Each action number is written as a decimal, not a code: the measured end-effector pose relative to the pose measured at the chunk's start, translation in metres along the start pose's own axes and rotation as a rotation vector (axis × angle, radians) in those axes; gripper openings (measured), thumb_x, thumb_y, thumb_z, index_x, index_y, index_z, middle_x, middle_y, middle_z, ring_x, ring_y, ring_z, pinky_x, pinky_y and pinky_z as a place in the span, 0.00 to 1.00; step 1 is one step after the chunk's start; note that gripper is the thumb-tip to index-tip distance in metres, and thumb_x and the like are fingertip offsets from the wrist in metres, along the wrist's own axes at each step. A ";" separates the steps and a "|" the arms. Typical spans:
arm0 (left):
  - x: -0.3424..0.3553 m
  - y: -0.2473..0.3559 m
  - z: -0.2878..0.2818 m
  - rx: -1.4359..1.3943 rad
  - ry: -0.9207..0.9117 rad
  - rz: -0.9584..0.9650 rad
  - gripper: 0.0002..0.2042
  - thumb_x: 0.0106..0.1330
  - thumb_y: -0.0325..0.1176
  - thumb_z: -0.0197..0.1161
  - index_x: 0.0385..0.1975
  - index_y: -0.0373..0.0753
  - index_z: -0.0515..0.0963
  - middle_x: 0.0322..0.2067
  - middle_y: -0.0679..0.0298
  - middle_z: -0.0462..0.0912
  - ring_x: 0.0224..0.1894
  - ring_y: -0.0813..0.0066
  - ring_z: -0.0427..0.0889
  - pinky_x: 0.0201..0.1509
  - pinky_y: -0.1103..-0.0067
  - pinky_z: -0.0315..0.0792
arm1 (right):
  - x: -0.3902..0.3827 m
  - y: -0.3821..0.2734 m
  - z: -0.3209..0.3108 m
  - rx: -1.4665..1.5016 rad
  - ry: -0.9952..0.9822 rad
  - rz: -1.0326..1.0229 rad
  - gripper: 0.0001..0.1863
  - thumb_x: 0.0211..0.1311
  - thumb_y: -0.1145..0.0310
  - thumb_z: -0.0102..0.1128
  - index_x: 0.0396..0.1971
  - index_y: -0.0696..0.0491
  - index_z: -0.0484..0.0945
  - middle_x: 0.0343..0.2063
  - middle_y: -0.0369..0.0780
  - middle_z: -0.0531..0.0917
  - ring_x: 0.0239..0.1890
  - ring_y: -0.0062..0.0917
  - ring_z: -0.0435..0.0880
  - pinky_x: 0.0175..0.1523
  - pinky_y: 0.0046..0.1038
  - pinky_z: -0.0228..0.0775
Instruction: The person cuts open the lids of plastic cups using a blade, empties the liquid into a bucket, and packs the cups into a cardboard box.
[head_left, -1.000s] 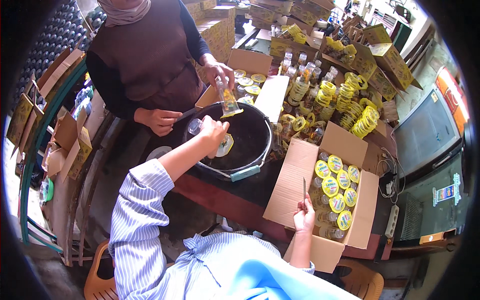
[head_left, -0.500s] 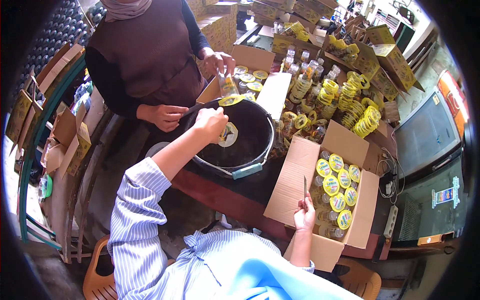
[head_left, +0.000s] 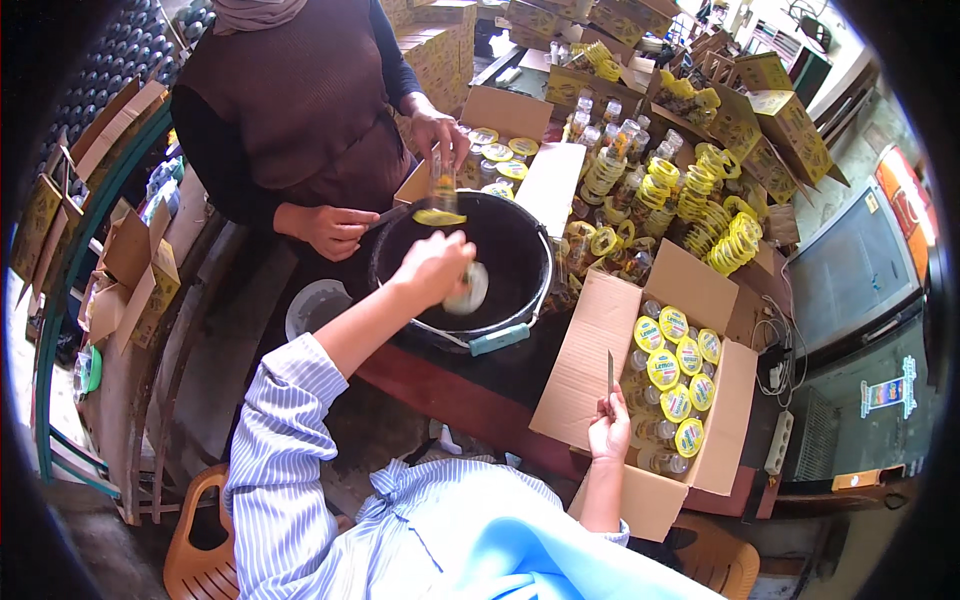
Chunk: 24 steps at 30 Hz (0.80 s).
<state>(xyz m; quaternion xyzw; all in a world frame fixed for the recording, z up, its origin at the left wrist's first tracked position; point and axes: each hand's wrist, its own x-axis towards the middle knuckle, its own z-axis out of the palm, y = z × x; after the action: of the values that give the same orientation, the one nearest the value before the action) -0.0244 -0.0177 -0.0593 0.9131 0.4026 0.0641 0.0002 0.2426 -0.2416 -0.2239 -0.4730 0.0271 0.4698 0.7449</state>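
My left hand [head_left: 438, 270] reaches over a black bucket [head_left: 520, 245], fingers closed round what looks like a lidded plastic cup [head_left: 468, 292]. Its pale round end is smeared by motion and its body is mostly hidden. By the open cardboard box on the right, my right hand [head_left: 609, 430] grips a knife [head_left: 610, 373], blade upright. Inside that box [head_left: 572, 375] stand several clear cups with yellow-and-white round lids [head_left: 662, 369]. Across the bucket, a co-worker's hands [head_left: 335, 230] hold another knife [head_left: 390, 214] and a clear container [head_left: 441, 185] tilted with its yellow lid downward.
A second open box [head_left: 505, 112] of lidded cups stands behind the bucket. Bottles and stacked yellow rings [head_left: 735, 240] crowd the table's far right. The bucket's wire handle has a teal grip [head_left: 497, 340]. Orange chairs [head_left: 195, 545] flank me; a glass-fronted cabinet [head_left: 850, 270] is at right.
My left hand has moved slightly right and down over the bucket with the cup. The co-worker's container has tilted more upright and shifted left. My right hand stays put.
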 end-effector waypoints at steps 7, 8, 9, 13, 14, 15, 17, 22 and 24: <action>0.002 -0.010 -0.001 -0.098 -0.201 -0.007 0.17 0.36 0.34 0.70 0.24 0.39 0.71 0.30 0.60 0.73 0.37 0.60 0.75 0.38 0.70 0.71 | -0.005 -0.001 0.005 -0.026 -0.003 -0.017 0.14 0.56 0.71 0.54 0.44 0.49 0.74 0.25 0.27 0.76 0.29 0.12 0.74 0.27 0.12 0.60; 0.003 -0.012 -0.003 -0.160 -0.456 -0.024 0.16 0.37 0.33 0.70 0.25 0.38 0.71 0.30 0.59 0.73 0.37 0.60 0.75 0.38 0.69 0.71 | -0.006 -0.001 0.006 -0.024 -0.003 -0.019 0.14 0.56 0.71 0.54 0.44 0.49 0.74 0.25 0.27 0.76 0.29 0.12 0.74 0.27 0.12 0.60; 0.003 -0.012 -0.003 -0.134 -0.432 -0.034 0.17 0.36 0.34 0.71 0.25 0.38 0.71 0.30 0.59 0.74 0.37 0.59 0.76 0.38 0.69 0.71 | -0.007 -0.001 0.006 -0.024 -0.027 -0.028 0.14 0.56 0.71 0.54 0.44 0.49 0.74 0.25 0.28 0.76 0.29 0.13 0.74 0.27 0.12 0.60; 0.000 -0.013 -0.001 -0.144 -0.099 -0.056 0.16 0.35 0.36 0.71 0.22 0.38 0.73 0.28 0.58 0.76 0.35 0.59 0.77 0.37 0.70 0.72 | -0.010 -0.002 0.008 -0.033 -0.052 -0.073 0.14 0.56 0.72 0.54 0.43 0.53 0.73 0.26 0.30 0.77 0.28 0.14 0.75 0.30 0.12 0.64; -0.001 -0.015 -0.002 -0.207 -0.417 -0.022 0.15 0.36 0.35 0.70 0.23 0.39 0.73 0.28 0.58 0.76 0.36 0.60 0.77 0.38 0.70 0.72 | -0.011 -0.001 0.009 -0.031 -0.020 -0.054 0.14 0.56 0.72 0.54 0.43 0.53 0.73 0.26 0.30 0.77 0.28 0.14 0.75 0.30 0.12 0.64; -0.002 -0.014 -0.001 -0.204 -0.335 -0.016 0.16 0.35 0.35 0.71 0.24 0.39 0.74 0.28 0.57 0.77 0.36 0.60 0.78 0.38 0.71 0.72 | -0.012 -0.002 0.009 -0.029 -0.030 -0.061 0.14 0.55 0.73 0.54 0.43 0.54 0.73 0.27 0.30 0.77 0.28 0.14 0.75 0.32 0.12 0.65; -0.003 -0.013 -0.001 -0.185 -0.236 -0.020 0.17 0.34 0.36 0.71 0.25 0.39 0.75 0.29 0.57 0.77 0.35 0.60 0.78 0.38 0.71 0.72 | -0.011 -0.002 0.010 -0.026 -0.044 -0.069 0.13 0.55 0.74 0.54 0.43 0.55 0.73 0.27 0.31 0.77 0.28 0.15 0.75 0.34 0.13 0.67; -0.005 -0.003 -0.005 -0.245 -0.097 -0.024 0.15 0.36 0.33 0.69 0.26 0.39 0.75 0.29 0.56 0.77 0.36 0.58 0.77 0.38 0.70 0.72 | -0.013 0.000 0.011 0.031 -0.062 -0.103 0.13 0.55 0.76 0.53 0.43 0.56 0.74 0.29 0.31 0.78 0.29 0.15 0.75 0.38 0.13 0.68; -0.004 -0.002 -0.009 -0.225 -0.065 -0.039 0.16 0.36 0.33 0.69 0.27 0.39 0.74 0.30 0.57 0.76 0.36 0.57 0.77 0.40 0.70 0.71 | -0.013 0.001 0.012 0.038 -0.064 -0.096 0.14 0.55 0.76 0.53 0.43 0.56 0.74 0.29 0.31 0.78 0.29 0.15 0.75 0.39 0.13 0.68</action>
<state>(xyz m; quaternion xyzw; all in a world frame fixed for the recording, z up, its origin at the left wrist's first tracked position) -0.0300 -0.0198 -0.0510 0.9009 0.4103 0.0791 0.1171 0.2299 -0.2417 -0.2114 -0.4445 -0.0105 0.4476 0.7759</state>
